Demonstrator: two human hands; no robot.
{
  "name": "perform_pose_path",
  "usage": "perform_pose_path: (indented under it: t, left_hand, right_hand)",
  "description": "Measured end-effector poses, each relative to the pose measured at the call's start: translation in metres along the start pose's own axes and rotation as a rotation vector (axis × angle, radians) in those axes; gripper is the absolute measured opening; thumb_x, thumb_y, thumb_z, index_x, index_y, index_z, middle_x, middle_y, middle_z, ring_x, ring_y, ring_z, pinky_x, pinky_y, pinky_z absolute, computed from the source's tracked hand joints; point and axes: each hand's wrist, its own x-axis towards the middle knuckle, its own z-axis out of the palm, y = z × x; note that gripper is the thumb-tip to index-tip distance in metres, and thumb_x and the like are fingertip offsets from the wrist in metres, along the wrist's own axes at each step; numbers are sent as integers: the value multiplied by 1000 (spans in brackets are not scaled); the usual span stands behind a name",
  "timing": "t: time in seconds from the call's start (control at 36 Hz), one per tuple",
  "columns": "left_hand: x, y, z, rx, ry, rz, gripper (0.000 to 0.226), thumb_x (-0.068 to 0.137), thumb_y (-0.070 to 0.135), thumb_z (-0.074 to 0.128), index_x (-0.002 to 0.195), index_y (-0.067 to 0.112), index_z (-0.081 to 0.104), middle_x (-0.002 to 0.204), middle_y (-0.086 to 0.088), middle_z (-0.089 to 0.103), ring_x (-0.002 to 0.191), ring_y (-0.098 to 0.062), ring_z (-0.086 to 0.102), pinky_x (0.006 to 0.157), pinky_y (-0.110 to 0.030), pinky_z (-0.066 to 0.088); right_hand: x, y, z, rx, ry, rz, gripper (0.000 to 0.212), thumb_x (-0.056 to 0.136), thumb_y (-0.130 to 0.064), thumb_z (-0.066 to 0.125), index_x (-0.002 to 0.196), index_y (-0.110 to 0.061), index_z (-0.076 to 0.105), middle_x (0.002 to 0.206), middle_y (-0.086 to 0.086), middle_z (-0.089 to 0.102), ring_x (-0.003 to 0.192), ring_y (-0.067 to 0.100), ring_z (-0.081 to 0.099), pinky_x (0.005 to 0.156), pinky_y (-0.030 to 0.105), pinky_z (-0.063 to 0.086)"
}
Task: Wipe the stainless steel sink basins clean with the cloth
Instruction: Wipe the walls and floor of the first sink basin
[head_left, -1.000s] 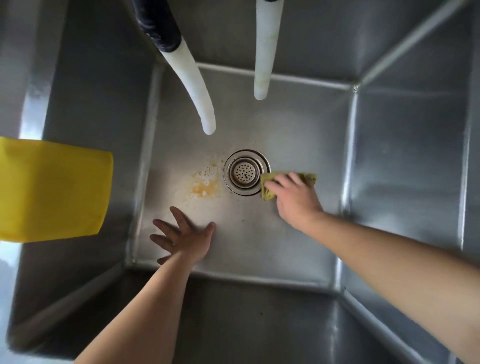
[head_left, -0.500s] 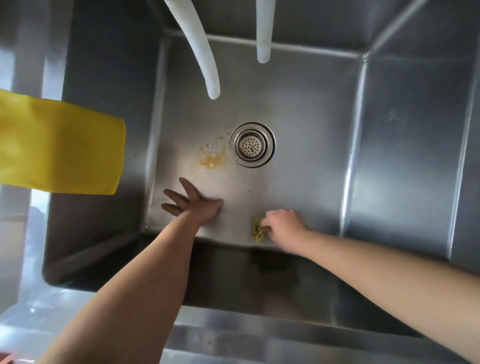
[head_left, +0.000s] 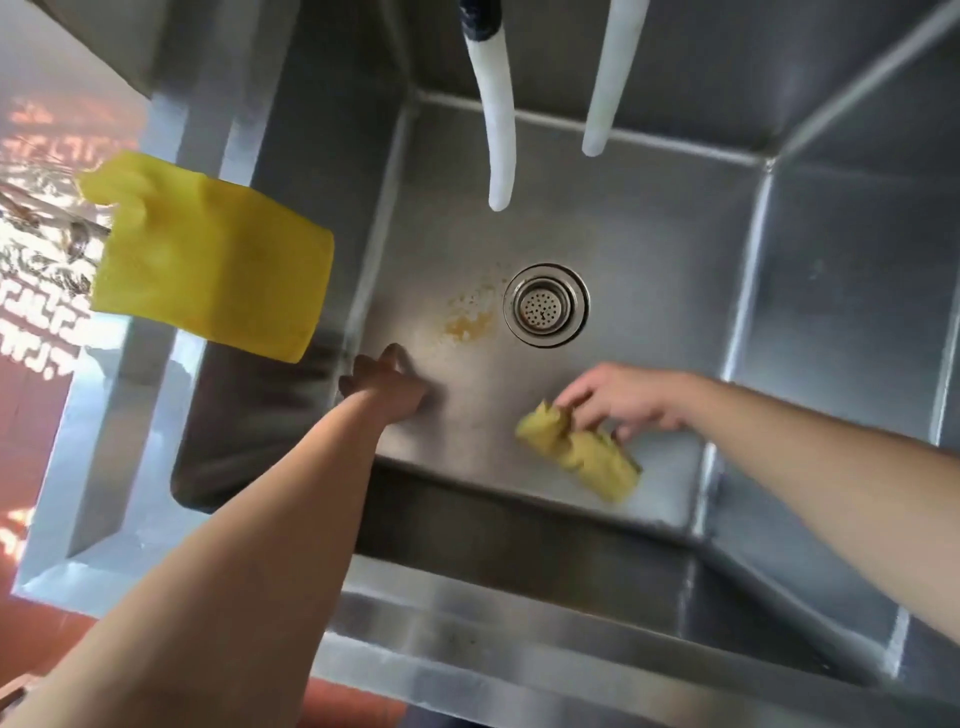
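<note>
The deep stainless steel sink basin (head_left: 675, 270) fills the view, with a round drain strainer (head_left: 545, 305) in its floor and an orange-brown stain (head_left: 467, 325) just left of the drain. My right hand (head_left: 623, 397) pinches a crumpled yellow-green cloth (head_left: 582, 452) near the basin's front right part; the cloth hangs loose and blurred under the fingers. My left hand (head_left: 387, 382) rests flat on the basin floor at the front left, fingers spread.
Two white hoses (head_left: 501, 130) (head_left: 605, 78) hang down into the basin from above. A yellow rubber glove (head_left: 208, 254) is draped over the sink's left rim. The front rim (head_left: 519, 639) runs across the bottom.
My right hand dragged the cloth from beside the drain back to the front wall, then right, where the cloth now hangs unfolded. My left hand stayed planted.
</note>
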Motion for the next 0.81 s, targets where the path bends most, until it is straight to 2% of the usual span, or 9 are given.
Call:
perform_pose_path:
  t: [0.08, 0.14, 0.19, 0.25, 0.33, 0.39, 0.44, 0.61, 0.81]
  left_hand:
    - [6, -10, 8, -22, 12, -16, 78, 85, 28, 56, 155, 32, 20, 159, -16, 16, 147, -36, 21, 117, -48, 29]
    - [11, -13, 15, 23, -6, -25, 93, 86, 31, 56, 159, 31, -2, 164, -20, -9, 153, -36, -2, 121, -52, 19]
    - [16, -11, 20, 69, 0, -18, 97, 88, 39, 54, 159, 27, -11, 164, -23, -14, 152, -38, -12, 121, -56, 14]
    - [20, -9, 25, 42, -9, -30, 96, 90, 40, 53, 158, 29, -14, 164, -21, -17, 152, -37, -14, 120, -57, 12]
    - [23, -9, 34, -29, -47, -34, 95, 90, 36, 52, 157, 34, -15, 163, -16, -24, 152, -33, -17, 120, -53, 12]
    - [24, -11, 39, -49, -45, -24, 94, 90, 35, 52, 157, 35, -15, 163, -15, -25, 152, -34, -18, 120, -52, 13]
    - [26, -11, 42, -91, -45, -31, 94, 91, 34, 52, 156, 37, -15, 163, -12, -27, 152, -34, -17, 120, -51, 12]
    - [23, -7, 42, -147, -67, -26, 92, 95, 33, 51, 156, 37, -18, 162, -10, -31, 152, -32, -20, 121, -49, 10]
    - [26, -6, 45, -112, -67, -5, 90, 96, 35, 48, 156, 33, -19, 163, -10, -27, 150, -30, -25, 121, -48, 7]
  right_hand:
    - [4, -26, -53, 122, 413, -33, 28, 84, -2, 68, 105, -19, 76, 88, 9, 67, 79, 18, 54, 60, 23, 33]
    - [13, -42, -87, 137, 764, -80, 31, 84, -8, 71, 113, -19, 75, 92, 5, 71, 77, 16, 61, 61, 21, 43]
    - [25, -54, -112, 71, 1050, -93, 27, 86, -17, 68, 111, -24, 75, 105, 0, 74, 92, 18, 68, 74, 21, 46]
    - [44, -59, -126, -64, 1201, -50, 29, 89, -23, 61, 115, -28, 73, 116, 0, 72, 105, 25, 66, 83, 24, 45]
    - [77, -53, -127, -277, 1059, 105, 47, 94, -30, 49, 140, -28, 50, 145, 9, 51, 131, 34, 48, 106, 38, 39]
    - [97, -46, -113, -317, 943, 236, 64, 97, -38, 44, 155, -35, 16, 166, 3, 13, 150, 33, 16, 119, 50, 15]
    - [113, -42, -99, -273, 997, 251, 68, 100, -43, 38, 158, -37, 3, 167, -1, -7, 153, 31, -4, 122, 51, -2]
    - [134, -56, -54, -430, 1024, 72, 64, 100, -47, 32, 158, -36, 6, 168, 2, -4, 153, 32, -10, 120, 50, -11]
    - [147, -82, -11, -775, 745, -327, 53, 100, -35, 42, 151, -37, 31, 167, -4, 11, 154, 27, 0, 121, 45, -3]
